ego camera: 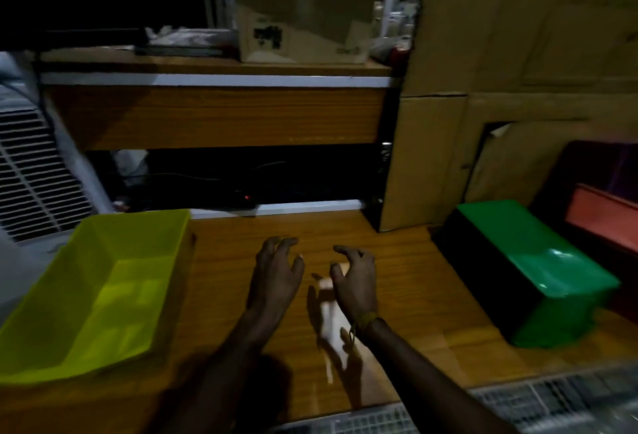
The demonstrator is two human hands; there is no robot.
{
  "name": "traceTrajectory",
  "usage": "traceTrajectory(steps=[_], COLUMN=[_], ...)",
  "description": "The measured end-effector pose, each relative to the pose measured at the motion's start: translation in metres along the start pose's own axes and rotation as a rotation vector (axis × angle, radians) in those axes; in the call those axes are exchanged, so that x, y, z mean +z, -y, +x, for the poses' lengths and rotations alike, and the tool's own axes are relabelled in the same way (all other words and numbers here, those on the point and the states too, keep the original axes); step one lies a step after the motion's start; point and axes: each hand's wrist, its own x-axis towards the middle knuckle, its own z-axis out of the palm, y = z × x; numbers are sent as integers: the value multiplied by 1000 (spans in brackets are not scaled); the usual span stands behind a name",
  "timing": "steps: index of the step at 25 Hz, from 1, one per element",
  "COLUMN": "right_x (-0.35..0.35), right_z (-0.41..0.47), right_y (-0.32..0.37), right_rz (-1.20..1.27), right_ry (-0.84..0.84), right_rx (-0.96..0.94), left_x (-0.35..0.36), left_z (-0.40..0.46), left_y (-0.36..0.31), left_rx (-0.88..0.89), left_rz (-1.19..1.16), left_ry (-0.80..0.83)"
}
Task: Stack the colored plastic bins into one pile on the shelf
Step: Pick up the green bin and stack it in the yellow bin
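Yellow bin: the yellow-green rectangular plastic bin (93,292) sits open side up at the lower left of the frame, on the brown wooden shelf surface (407,281).
Green bin: the green rectangular plastic bin (538,278) lies at the right of the frame, and it seems to be turned bottom up. Its long axis runs from the upper centre toward the lower right.
Red bin: a red-orange plastic bin (600,219) shows only in part at the right edge, behind the green one.
Our left hand: the left hand (276,274) hovers at the centre of the frame, fingers spread and curled, holding nothing.
Our right hand: the right hand (355,281) is just beside the left one, fingers also open and curled, empty. A yellow thread (366,321) is tied on its wrist.
Key relation: both hands are between the two bins and touch neither. We judge the left hand nearer to the yellow bin and the right hand nearer to the green bin.
Progress: no bin is stacked yet, so we think the work is at its beginning.
Behind: large brown cardboard boxes (518,53) stand at the upper right.
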Motion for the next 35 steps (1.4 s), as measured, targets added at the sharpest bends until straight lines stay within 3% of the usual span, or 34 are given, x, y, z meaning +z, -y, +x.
traceTrajectory(steps=[8,14,17,21,25,31,35], right_x=[-189,-314,-359,-381,-370,-334,-314], right_z=[69,98,104,109,108,96,90], right_y=[-115,-193,-225,-261,-268,-241,-203], right_rz=[-57,-113,-155,-82,-29,138,162], right_ry=[-297,-492,-510,-377,-304,-161,-151], right_rx=[183,340,427,489,498,474,412], left_x=[136,212,241,263,287,232,188], left_z=[-21,-50,-58,-64,-56,-61,-61], left_y=[-166,-274,-302,-316,-299,-294,-269], left_rx=[168,179,178,48,-122,-270,-294], left_rz=[-64,-165,-138,-196,-289,-354,-402], left_ry=[258,456,532,637,615,450,317])
